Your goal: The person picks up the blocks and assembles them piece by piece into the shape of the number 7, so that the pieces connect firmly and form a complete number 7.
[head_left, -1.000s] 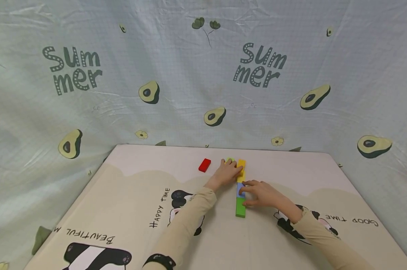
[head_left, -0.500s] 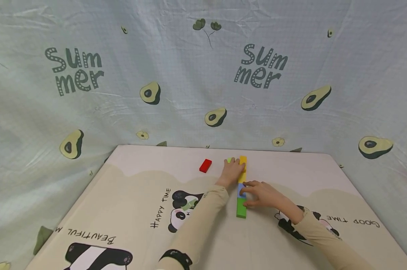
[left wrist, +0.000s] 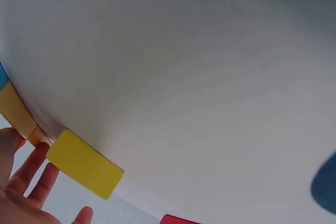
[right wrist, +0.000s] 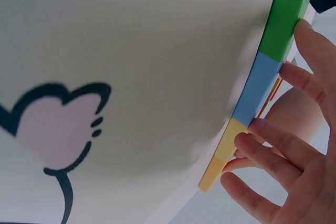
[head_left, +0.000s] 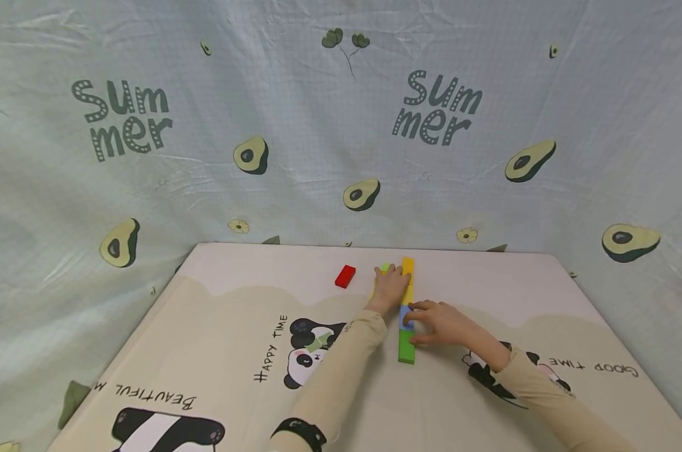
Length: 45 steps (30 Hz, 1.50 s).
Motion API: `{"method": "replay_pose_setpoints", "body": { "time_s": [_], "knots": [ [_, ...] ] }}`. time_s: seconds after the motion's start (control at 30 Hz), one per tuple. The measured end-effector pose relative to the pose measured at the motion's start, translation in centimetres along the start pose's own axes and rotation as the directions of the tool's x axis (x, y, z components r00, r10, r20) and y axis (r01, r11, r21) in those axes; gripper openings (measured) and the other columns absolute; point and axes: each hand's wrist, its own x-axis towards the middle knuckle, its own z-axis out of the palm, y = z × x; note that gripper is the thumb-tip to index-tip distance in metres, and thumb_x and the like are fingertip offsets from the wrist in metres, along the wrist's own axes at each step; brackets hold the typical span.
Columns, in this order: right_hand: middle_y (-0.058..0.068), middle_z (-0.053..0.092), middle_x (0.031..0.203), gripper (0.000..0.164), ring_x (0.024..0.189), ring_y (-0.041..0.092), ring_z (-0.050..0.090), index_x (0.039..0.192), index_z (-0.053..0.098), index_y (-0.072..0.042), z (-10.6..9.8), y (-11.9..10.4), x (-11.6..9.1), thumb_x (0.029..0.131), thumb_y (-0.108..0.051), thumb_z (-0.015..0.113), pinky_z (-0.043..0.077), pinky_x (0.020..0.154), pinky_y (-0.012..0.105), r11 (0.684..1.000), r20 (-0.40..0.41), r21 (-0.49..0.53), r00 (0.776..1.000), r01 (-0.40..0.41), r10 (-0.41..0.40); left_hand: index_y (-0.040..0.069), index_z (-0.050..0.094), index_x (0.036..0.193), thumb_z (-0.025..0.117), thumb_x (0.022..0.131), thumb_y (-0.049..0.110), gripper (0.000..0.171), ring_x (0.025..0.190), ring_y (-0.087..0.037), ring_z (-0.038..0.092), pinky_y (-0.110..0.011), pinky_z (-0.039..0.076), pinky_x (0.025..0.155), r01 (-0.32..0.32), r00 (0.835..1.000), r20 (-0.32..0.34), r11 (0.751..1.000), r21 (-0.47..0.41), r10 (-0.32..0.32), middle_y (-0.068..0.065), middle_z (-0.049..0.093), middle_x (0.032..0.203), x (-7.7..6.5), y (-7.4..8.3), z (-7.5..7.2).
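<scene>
A straight row of blocks lies on the table: a green block (head_left: 406, 347) nearest, then a blue block (head_left: 407, 318), then two yellow blocks, the far one (head_left: 407, 269) at the end. My left hand (head_left: 389, 289) touches the left side of the yellow end with thumb and fingertip, its other fingers spread. A loose yellow block (left wrist: 84, 163) lies beside its fingers, mostly hidden under the hand in the head view. My right hand (head_left: 445, 323) rests its fingertips along the row's right side and top, by the green, blue and nearer yellow blocks.
A red block (head_left: 345, 276) lies left of the left hand. Just beyond that hand's fingers shows part of a light green block (head_left: 385, 267). The panda-printed table cover (head_left: 205, 351) ends at a far edge, with an avocado-printed curtain (head_left: 296, 125) behind.
My left hand has moved right, up to the row. The far yellow block has shifted away from me and now stands in line. My right hand has stayed nearly still.
</scene>
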Motion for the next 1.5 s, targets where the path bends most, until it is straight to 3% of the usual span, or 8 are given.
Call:
{"method": "replay_pose_setpoints", "body": {
  "time_s": [0.23, 0.6, 0.77, 0.87, 1.1, 1.37, 1.5],
  "knots": [
    [0.016, 0.055, 0.122, 0.03, 0.112, 0.033, 0.051, 0.1, 0.061, -0.023, -0.2, -0.3, -0.1, 0.076, -0.04, 0.066, 0.046, 0.075, 0.052, 1.0, 0.027, 0.008, 0.999, -0.024, 0.024, 0.034, 0.048, 0.127, 0.041, 0.094, 0.02, 0.037, 0.121, -0.017, 0.04, -0.054, 0.032, 0.096, -0.036, 0.998, 0.046, 0.999, -0.01, 0.036, 0.004, 0.049, 0.129, -0.3, -0.6, -0.3],
    [0.016, 0.055, 0.122, 0.03, 0.112, 0.033, 0.051, 0.1, 0.061, -0.023, -0.2, -0.2, 0.1, 0.076, -0.04, 0.066, 0.045, 0.076, 0.053, 1.0, 0.023, 0.011, 1.0, -0.019, 0.019, 0.032, 0.05, 0.126, 0.039, 0.095, 0.021, 0.035, 0.122, -0.018, 0.04, -0.055, 0.03, 0.098, -0.061, 0.998, 0.015, 0.998, -0.012, 0.061, 0.004, 0.049, 0.13, -0.8, -1.1, -0.7],
    [0.015, 0.056, 0.121, 0.03, 0.112, 0.032, 0.051, 0.1, 0.061, -0.024, -0.1, -0.2, 0.2, 0.076, -0.041, 0.066, 0.046, 0.075, 0.049, 1.0, 0.019, 0.0, 1.0, -0.014, 0.014, 0.031, 0.058, 0.116, 0.043, 0.093, 0.02, 0.029, 0.119, -0.017, 0.04, -0.056, 0.029, 0.098, -0.132, 0.99, -0.041, 0.989, 0.059, 0.135, 0.005, 0.051, 0.124, -1.2, -1.2, -0.9],
    [0.015, 0.056, 0.121, 0.031, 0.111, 0.033, 0.051, 0.1, 0.061, -0.023, -0.2, -0.3, 0.2, 0.075, -0.04, 0.066, 0.046, 0.075, 0.05, 1.0, 0.013, -0.002, 1.0, -0.009, 0.009, 0.03, 0.059, 0.114, 0.044, 0.093, 0.019, 0.028, 0.121, -0.017, 0.04, -0.058, 0.028, 0.098, -0.183, 0.982, -0.039, 0.98, 0.078, 0.187, 0.009, 0.052, 0.126, -1.8, -1.5, -1.1],
    [0.014, 0.058, 0.119, 0.031, 0.107, 0.031, 0.053, 0.1, 0.061, -0.024, -0.1, -0.2, 0.0, 0.075, -0.041, 0.066, 0.046, 0.071, 0.047, 1.0, -0.01, -0.016, 1.0, 0.018, -0.018, 0.025, 0.046, 0.128, 0.042, 0.094, 0.031, 0.035, 0.129, -0.019, 0.035, -0.059, 0.023, 0.101, -0.302, 0.951, 0.078, 0.953, 0.025, 0.299, 0.008, 0.041, 0.139, -3.3, -2.1, -1.3],
    [0.015, 0.055, 0.123, 0.041, 0.109, 0.033, 0.051, 0.113, 0.06, -0.022, 0.0, 0.3, -0.1, 0.077, -0.041, 0.065, 0.046, 0.076, 0.05, 1.0, -0.012, -0.004, 1.0, 0.023, -0.023, 0.025, 0.024, 0.142, 0.039, 0.089, 0.051, 0.06, 0.134, -0.018, 0.024, -0.059, 0.016, 0.104, -0.309, 0.913, 0.254, 0.947, -0.082, 0.32, 0.009, 0.02, 0.149, -3.9, -2.9, -2.0],
    [0.016, 0.054, 0.124, 0.038, 0.11, 0.035, 0.05, 0.11, 0.061, -0.021, 0.0, 0.3, -0.2, 0.077, -0.04, 0.065, 0.046, 0.077, 0.052, 0.999, -0.002, 0.029, 1.0, 0.02, -0.02, 0.026, 0.019, 0.143, 0.041, 0.087, 0.054, 0.066, 0.135, -0.016, 0.018, -0.06, 0.014, 0.103, -0.288, 0.902, 0.3, 0.95, -0.122, 0.312, 0.011, 0.012, 0.15, -4.0, -3.2, -2.0]
  ]
}}
